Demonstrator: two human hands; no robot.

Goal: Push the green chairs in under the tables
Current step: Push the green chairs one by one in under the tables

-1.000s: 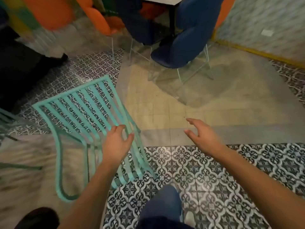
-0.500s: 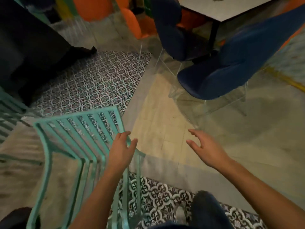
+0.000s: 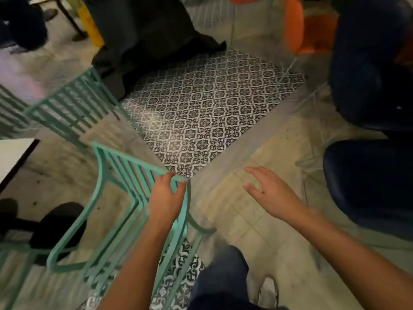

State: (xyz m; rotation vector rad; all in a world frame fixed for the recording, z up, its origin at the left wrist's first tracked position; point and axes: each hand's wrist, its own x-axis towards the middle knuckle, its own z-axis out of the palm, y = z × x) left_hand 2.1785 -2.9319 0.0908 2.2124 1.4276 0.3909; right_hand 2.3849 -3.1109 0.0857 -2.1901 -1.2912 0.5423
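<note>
While left hand point(image 3: 165, 199) grips green chair point(image 3: 125, 175) backrest top corner, right hand point(image 3: 271, 193) hovers apart, fingers spread.

Green chairs: two, point(image 3: 125, 175) and point(image 3: 73, 104). Blue chairs: two, point(image 3: 368, 63) and point(image 3: 368, 180). Hands: two, point(image 3: 165, 200) and point(image 3: 272, 193).

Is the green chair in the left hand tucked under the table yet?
Not yet. The green chair stands apart from the white table corner, with bare floor between; the left hand grips its backrest.

My left hand point(image 3: 166, 198) curled in a grip, arm extended; right hand point(image 3: 271, 193) hovering, fingers spread, holding nothing.
</note>
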